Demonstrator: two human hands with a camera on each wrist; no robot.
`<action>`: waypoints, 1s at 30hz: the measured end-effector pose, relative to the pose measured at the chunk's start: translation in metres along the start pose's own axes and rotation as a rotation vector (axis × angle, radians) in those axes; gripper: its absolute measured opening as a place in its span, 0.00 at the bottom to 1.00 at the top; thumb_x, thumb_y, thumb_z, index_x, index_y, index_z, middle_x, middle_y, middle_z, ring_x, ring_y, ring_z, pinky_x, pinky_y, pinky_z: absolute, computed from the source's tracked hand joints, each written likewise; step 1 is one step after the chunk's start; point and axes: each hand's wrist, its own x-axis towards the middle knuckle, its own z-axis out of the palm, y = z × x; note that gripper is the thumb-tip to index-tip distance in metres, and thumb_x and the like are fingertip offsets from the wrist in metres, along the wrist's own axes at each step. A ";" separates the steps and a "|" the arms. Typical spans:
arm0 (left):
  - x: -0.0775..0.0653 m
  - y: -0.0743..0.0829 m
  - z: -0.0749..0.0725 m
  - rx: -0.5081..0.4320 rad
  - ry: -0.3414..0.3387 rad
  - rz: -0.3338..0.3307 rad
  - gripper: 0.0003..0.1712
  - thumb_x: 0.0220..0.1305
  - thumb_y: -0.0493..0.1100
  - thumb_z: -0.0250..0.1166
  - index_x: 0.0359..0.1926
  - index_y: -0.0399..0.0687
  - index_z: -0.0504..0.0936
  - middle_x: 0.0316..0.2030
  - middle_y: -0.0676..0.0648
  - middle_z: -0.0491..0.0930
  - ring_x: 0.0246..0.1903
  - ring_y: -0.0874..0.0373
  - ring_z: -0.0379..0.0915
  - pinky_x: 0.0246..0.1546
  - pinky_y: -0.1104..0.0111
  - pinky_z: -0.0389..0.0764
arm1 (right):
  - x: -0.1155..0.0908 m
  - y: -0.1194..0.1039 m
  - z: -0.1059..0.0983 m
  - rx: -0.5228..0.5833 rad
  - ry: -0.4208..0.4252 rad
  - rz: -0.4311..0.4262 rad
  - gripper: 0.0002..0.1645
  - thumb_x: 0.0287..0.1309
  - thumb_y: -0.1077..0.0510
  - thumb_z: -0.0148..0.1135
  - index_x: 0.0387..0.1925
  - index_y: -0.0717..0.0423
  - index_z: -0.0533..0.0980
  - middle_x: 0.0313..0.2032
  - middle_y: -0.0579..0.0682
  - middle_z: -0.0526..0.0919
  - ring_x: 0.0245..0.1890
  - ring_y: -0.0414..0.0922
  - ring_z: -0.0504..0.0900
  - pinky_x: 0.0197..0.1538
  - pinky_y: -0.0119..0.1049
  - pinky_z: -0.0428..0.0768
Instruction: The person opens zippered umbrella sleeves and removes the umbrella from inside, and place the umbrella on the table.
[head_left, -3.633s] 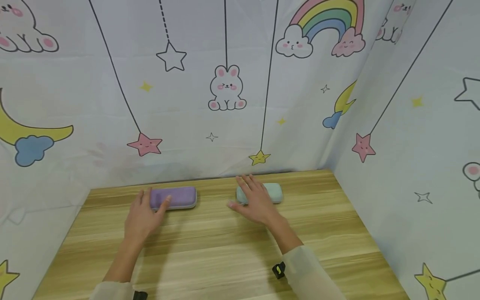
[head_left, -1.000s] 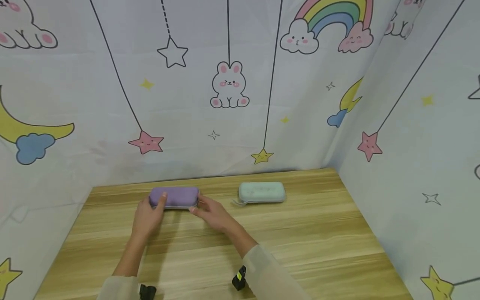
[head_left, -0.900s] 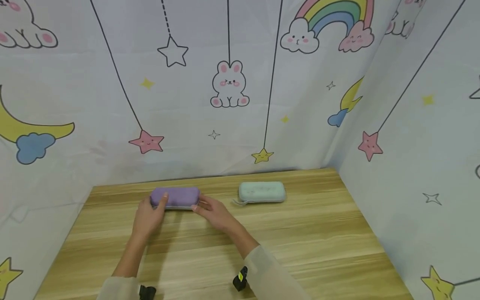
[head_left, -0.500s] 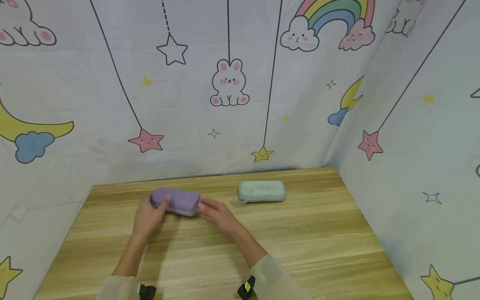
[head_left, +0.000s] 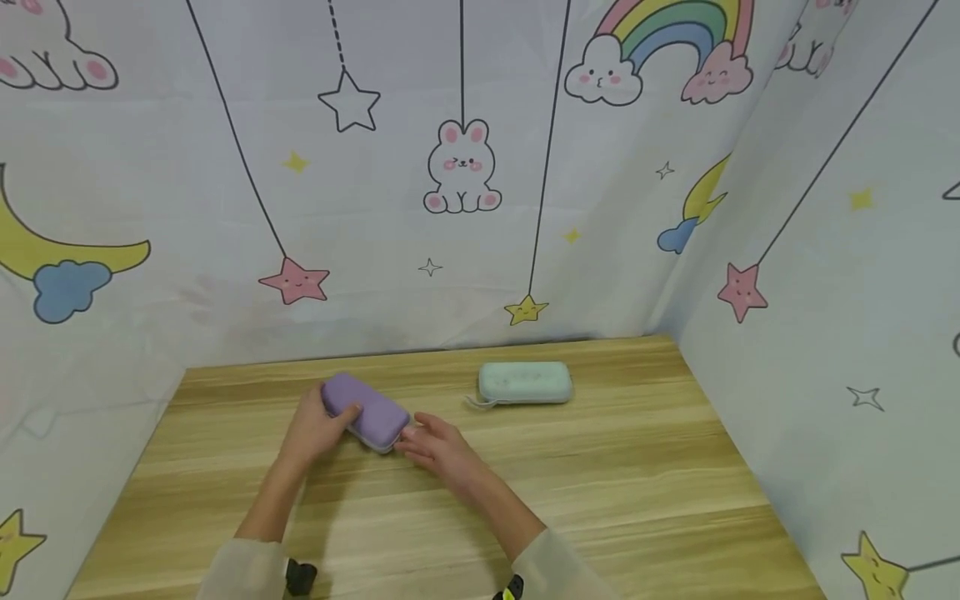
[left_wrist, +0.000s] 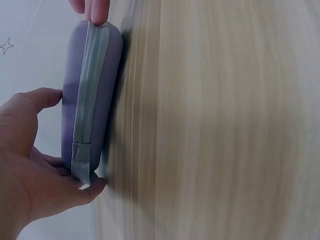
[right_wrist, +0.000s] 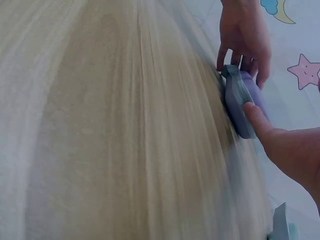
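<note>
A purple zip case (head_left: 363,408) with a pale grey-green zip band lies slanted across the left part of the table, its right end turned towards me. My left hand (head_left: 317,425) grips its left end, thumb over the top and fingers on the far side. In the left wrist view the zip side of the purple case (left_wrist: 90,95) faces the camera, a small fabric tab at its near end. My right hand (head_left: 444,450) touches the other end with fairly straight fingers. Farther right, a mint-green zip case (head_left: 525,382) with a wrist loop lies apart from both hands.
The wood-grain table (head_left: 600,467) ends against a white cloth backdrop (head_left: 375,217) printed with stars, rabbits and a rainbow. More of this cloth hangs along the left and right sides. Dark wrist cameras sit at both sleeves.
Earlier the right hand lay over the mint case, then moved left to the purple one. Since then the purple case has turned, its right end swinging nearer, and both hands have shifted slightly right and nearer.
</note>
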 end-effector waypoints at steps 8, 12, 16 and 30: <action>-0.017 0.007 0.002 0.058 0.075 -0.052 0.56 0.73 0.52 0.67 0.75 0.13 0.45 0.72 0.13 0.50 0.72 0.19 0.49 0.73 0.34 0.57 | 0.018 -0.001 -0.001 -0.466 0.172 -0.097 0.32 0.73 0.50 0.65 0.69 0.64 0.72 0.48 0.51 0.82 0.48 0.49 0.86 0.47 0.41 0.85; -0.035 0.017 0.011 0.054 0.232 -0.153 0.62 0.70 0.54 0.68 0.75 0.12 0.38 0.72 0.11 0.44 0.72 0.16 0.44 0.71 0.31 0.55 | 0.029 -0.005 0.002 -0.608 0.255 -0.133 0.26 0.73 0.52 0.65 0.64 0.62 0.77 0.53 0.52 0.82 0.52 0.46 0.83 0.50 0.41 0.83; -0.044 0.028 0.019 -0.014 0.236 -0.168 0.63 0.71 0.53 0.67 0.75 0.12 0.35 0.69 0.10 0.47 0.69 0.15 0.48 0.69 0.30 0.58 | 0.040 -0.008 0.003 -0.645 0.276 -0.115 0.25 0.73 0.53 0.65 0.64 0.62 0.78 0.58 0.56 0.83 0.55 0.50 0.84 0.53 0.44 0.85; -0.033 0.033 0.030 -0.116 0.064 -0.155 0.49 0.75 0.46 0.64 0.73 0.12 0.47 0.66 0.14 0.56 0.64 0.22 0.61 0.65 0.36 0.70 | 0.046 -0.001 0.009 -0.650 0.216 -0.056 0.24 0.69 0.55 0.71 0.61 0.63 0.81 0.50 0.50 0.87 0.51 0.48 0.86 0.52 0.42 0.86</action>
